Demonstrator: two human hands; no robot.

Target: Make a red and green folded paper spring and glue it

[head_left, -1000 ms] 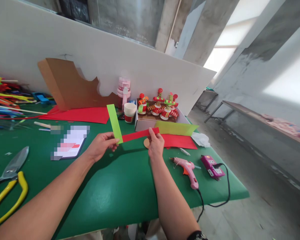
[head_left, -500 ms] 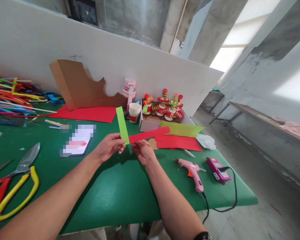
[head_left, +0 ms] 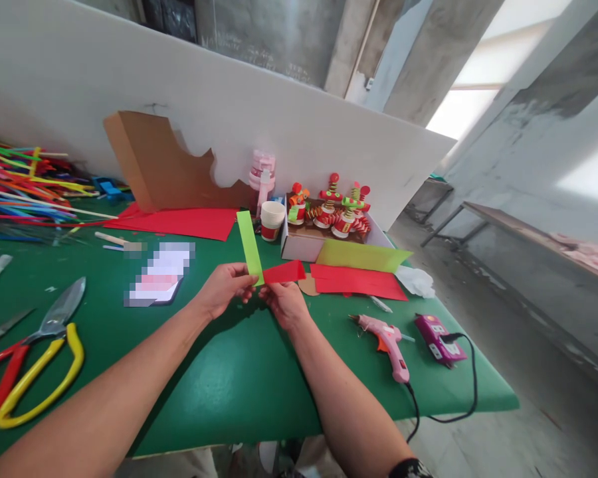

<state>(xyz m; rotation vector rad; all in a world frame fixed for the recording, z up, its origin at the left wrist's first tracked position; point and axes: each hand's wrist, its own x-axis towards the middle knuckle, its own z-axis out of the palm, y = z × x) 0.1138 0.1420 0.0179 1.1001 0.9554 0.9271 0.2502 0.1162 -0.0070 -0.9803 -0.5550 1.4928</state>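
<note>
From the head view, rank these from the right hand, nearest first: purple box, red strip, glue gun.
1. Red strip: right at the right hand.
2. Glue gun: off to its right.
3. Purple box: farther right, past the gun.

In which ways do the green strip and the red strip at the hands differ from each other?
The green strip is lime-coloured; the red strip is bright red. The green strip points away from the person, while the red strip extends to the right. The green strip looks straight; the red strip appears bent over at its right end. Both are narrow and meet at a corner.
</note>
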